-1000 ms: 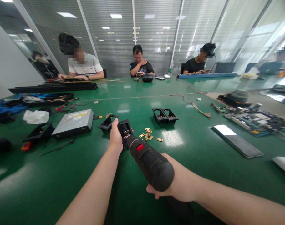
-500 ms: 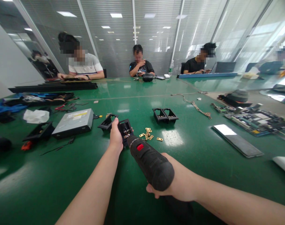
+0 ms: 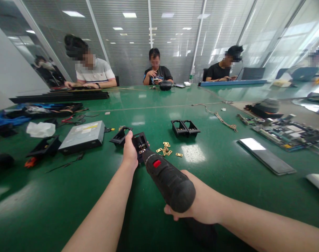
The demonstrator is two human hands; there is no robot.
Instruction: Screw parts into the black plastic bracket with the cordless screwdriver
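- The left hand (image 3: pixel 130 152) was closed around a small black housing (image 3: pixel 140 142). It pinned the housing on the green surface (image 3: pixel 70 196), open face turned up, with metal contacts showing inside.
- The right hand (image 3: pixel 198 206) was wrapped tight round the grip of a black electric screwdriver (image 3: pixel 170 182). From where I stood, its fingers were mostly hidden under the tool.
- The screwdriver's long axis ran away from the right fingers, forward and leftward, straight to the housing. Its nose sat at the housing's open face, just beside the left fingers, but I could not make out the bit itself.
- The left hand was far the nearer to the housing, touching it. The right hand was well back, a tool's length behind.
- Loose brass plates (image 3: pixel 166 152) lay just right of the left fingers, and an empty black frame (image 3: pixel 119 136) lay just beyond them.
- An optical drive (image 3: pixel 82 136) sat off to their left.
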